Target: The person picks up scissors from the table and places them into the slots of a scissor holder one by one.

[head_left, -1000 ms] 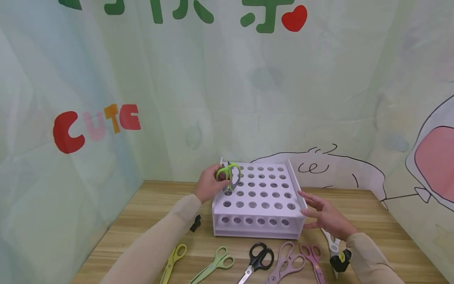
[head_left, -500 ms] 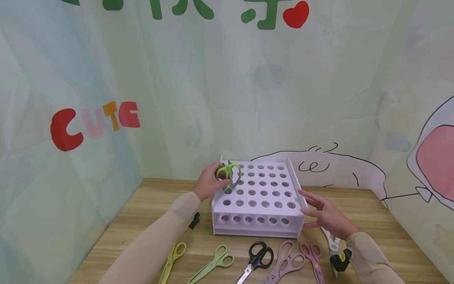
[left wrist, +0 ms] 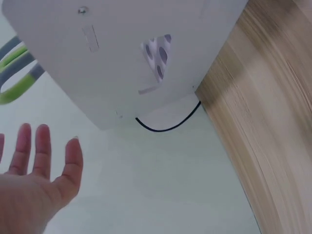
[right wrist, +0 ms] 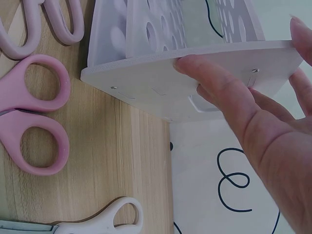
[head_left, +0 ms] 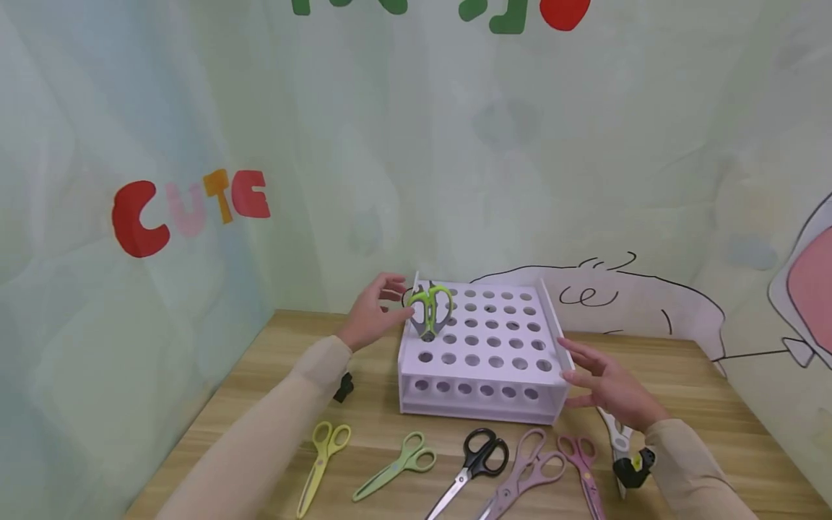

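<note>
**Green scissors stood in rack, left hand clear of handles**

The green scissors (head_left: 430, 310) are found between the two hands, just to the right of the left hand (head_left: 373, 315), handles up at a left-edge hole of the rack (head_left: 484, 372). The blades cannot be seen; by judgement they are lodged down through the hole.

The left hand is held with fingers spread and nothing gripped. In the left wrist view a gap is shown between its fingertips and the handles. The right hand (head_left: 607, 386) is laid with its fingers apart against the rack's right wall, a fingertip set on the edge; no pinch is made, and the wall appears to be steadied by it.

Nearer the body than both hands, a row is laid on the table (head_left: 286, 332): yellow scissors (head_left: 321, 460), mint scissors (head_left: 399, 466), black scissors (head_left: 477, 464), purple scissors (head_left: 518, 480) and pink scissors (head_left: 587, 477). White scissors (head_left: 617, 433) are partly hidden behind the right hand.

The step in hand is judged to be the release of the green pair. For the next move, the left hand would need to be withdrawn without a handle being knocked, and the rack kept steady; another pair could then be taken up from the row.
</note>
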`<state>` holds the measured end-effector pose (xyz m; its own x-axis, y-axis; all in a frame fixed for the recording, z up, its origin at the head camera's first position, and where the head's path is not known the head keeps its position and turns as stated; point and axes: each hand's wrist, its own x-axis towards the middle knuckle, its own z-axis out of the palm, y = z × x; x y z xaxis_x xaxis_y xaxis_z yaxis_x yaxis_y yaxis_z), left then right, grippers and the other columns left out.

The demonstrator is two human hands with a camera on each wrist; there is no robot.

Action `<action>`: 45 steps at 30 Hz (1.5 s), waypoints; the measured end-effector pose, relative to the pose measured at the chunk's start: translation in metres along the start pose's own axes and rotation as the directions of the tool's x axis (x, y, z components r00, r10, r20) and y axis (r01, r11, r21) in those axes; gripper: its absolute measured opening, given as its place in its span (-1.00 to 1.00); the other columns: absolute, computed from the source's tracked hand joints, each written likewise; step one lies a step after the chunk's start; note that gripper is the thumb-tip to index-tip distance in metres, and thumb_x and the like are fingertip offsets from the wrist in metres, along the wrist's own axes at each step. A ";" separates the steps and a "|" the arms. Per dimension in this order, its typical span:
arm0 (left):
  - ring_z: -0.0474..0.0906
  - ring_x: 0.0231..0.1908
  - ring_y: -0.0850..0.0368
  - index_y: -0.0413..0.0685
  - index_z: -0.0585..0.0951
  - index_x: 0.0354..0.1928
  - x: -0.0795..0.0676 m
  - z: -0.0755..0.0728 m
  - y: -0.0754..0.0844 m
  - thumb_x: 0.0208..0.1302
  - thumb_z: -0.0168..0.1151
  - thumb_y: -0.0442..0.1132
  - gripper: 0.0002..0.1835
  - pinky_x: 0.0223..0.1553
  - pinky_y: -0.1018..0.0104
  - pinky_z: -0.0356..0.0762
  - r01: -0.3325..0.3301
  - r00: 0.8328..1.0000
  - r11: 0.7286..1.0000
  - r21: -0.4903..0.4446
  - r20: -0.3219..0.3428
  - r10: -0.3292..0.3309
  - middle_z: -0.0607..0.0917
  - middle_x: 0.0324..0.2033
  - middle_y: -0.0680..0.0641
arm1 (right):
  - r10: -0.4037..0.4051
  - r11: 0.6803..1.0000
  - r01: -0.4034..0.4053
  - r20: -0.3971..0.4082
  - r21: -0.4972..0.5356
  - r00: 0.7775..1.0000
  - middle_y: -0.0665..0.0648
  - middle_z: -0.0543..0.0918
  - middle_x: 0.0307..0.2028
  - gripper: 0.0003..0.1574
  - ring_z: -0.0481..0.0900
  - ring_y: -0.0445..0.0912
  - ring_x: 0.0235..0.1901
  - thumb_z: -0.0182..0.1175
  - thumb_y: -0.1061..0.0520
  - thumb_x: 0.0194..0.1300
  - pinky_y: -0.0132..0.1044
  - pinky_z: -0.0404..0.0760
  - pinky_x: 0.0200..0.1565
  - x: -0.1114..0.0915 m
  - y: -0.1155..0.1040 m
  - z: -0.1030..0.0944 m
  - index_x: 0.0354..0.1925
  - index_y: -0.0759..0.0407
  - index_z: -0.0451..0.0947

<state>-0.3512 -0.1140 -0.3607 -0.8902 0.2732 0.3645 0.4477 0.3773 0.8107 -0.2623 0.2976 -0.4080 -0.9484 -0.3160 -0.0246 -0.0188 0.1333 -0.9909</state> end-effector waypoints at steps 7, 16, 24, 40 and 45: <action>0.47 0.11 -0.18 -0.12 0.32 0.32 -0.023 -0.018 -0.009 0.25 0.36 -0.28 -0.36 0.10 -0.13 0.47 0.039 0.999 0.999 0.027 0.018 -0.039 0.50 0.13 -0.21 | 0.002 1.000 -0.002 0.005 0.012 1.000 0.52 -0.13 0.48 -0.10 0.58 0.03 0.04 0.18 0.22 0.41 0.08 0.65 -0.06 -0.001 -0.001 -0.001 0.53 0.23 -0.04; 0.48 0.09 -0.28 -0.14 0.23 0.40 -0.059 -0.032 -0.025 0.22 0.39 -0.29 -0.23 -0.01 -0.06 0.60 0.122 0.990 0.989 0.086 0.057 -0.127 0.48 0.15 -0.30 | 0.007 1.000 -0.006 0.011 -0.002 1.000 0.48 -0.14 0.49 -0.10 0.58 0.03 0.05 0.16 0.20 0.43 0.08 0.65 -0.05 -0.001 -0.002 -0.001 0.54 0.21 -0.06; 0.53 0.03 -0.24 -0.10 0.26 0.44 -0.092 -0.036 -0.041 0.16 0.46 -0.23 -0.17 -0.09 -0.01 0.62 0.214 0.965 0.951 0.223 0.101 -0.241 0.52 0.12 -0.28 | 0.007 1.000 -0.007 0.007 -0.005 1.000 0.45 -0.14 0.50 -0.09 0.59 0.01 0.05 0.17 0.19 0.42 0.06 0.66 -0.05 -0.002 -0.002 -0.003 0.55 0.17 -0.06; 0.51 0.07 -0.32 -0.33 0.48 0.25 -0.139 -0.037 -0.067 -0.08 0.62 -0.18 -0.18 0.01 -0.18 0.55 0.229 0.914 0.877 0.422 0.218 -0.343 0.55 0.12 -0.35 | 0.008 1.000 -0.008 0.006 -0.004 1.000 0.51 -0.15 0.48 -0.09 0.59 -0.02 0.03 0.18 0.21 0.42 0.05 0.66 -0.05 -0.005 -0.006 0.000 0.54 0.23 -0.06; 0.55 -0.04 -0.18 -0.26 0.54 0.18 -0.146 -0.039 -0.075 -0.16 0.65 -0.09 -0.18 -0.04 -0.11 0.57 0.271 0.887 0.812 0.516 0.195 -0.419 0.60 -0.02 -0.20 | 0.012 1.000 -0.012 0.010 0.005 1.000 0.50 -0.14 0.48 -0.09 0.60 -0.03 0.02 0.18 0.22 0.41 0.05 0.66 -0.05 -0.004 -0.006 0.001 0.54 0.22 -0.06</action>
<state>-0.2581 -0.2164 -0.4566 -0.9608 0.2563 -0.1061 0.1659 0.8374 0.5207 -0.2585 0.2970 -0.4017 -0.9454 -0.3237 -0.0378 -0.0057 0.1323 -0.9912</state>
